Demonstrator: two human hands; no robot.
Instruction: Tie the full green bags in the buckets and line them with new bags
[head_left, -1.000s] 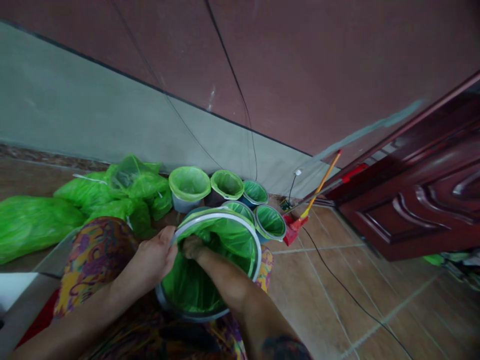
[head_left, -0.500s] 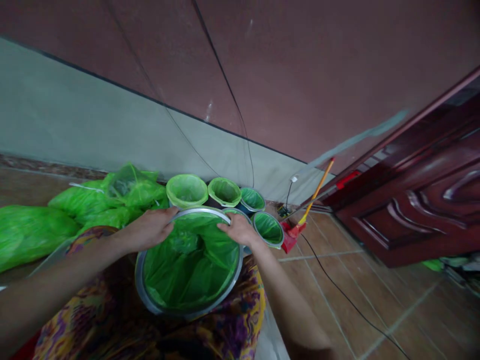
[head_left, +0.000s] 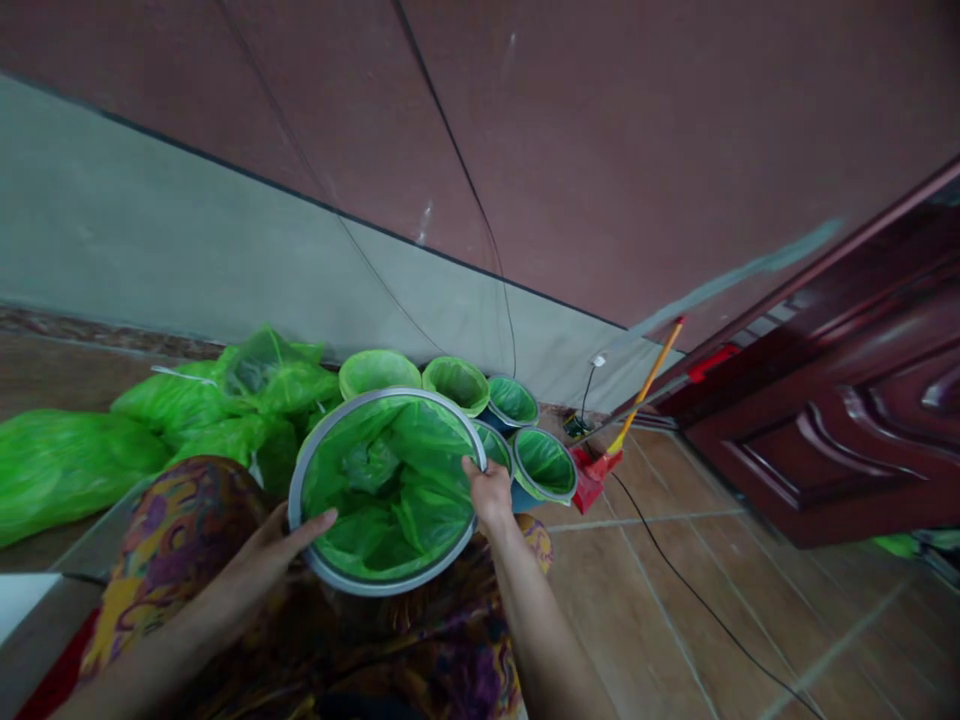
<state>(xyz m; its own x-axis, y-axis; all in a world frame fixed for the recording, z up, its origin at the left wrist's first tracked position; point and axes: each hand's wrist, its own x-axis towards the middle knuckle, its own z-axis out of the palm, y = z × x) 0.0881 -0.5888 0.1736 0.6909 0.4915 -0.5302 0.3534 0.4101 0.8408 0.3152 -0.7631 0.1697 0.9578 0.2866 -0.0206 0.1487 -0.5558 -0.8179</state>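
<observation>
Above my lap is a trash bin (head_left: 373, 585) with a grey rim, its mouth tilted towards me. A green plastic bag (head_left: 435, 495) lines it, creased at the bottom. My left hand (head_left: 281, 545) grips the bin's left side, thumb over the rim and fingers hidden outside. On the right, my right hand (head_left: 489, 492) is closed on the rim with its thumb on top. Just beyond the bin stand several more bins with green liners, among them a pale one (head_left: 380, 372) and a blue one (head_left: 545, 463).
Filled green bags (head_left: 75, 460) lie on the floor to the left, against the wall. A red dustpan (head_left: 596, 472) and a yellow-handled tool (head_left: 646, 385) stand at the right. A black cable (head_left: 679, 570) crosses the tiles near a dark red door (head_left: 817, 430).
Both hands have moved from the far part of the rim to its sides, nearer me. The left hand has shifted down and its thumb now lies over the rim.
</observation>
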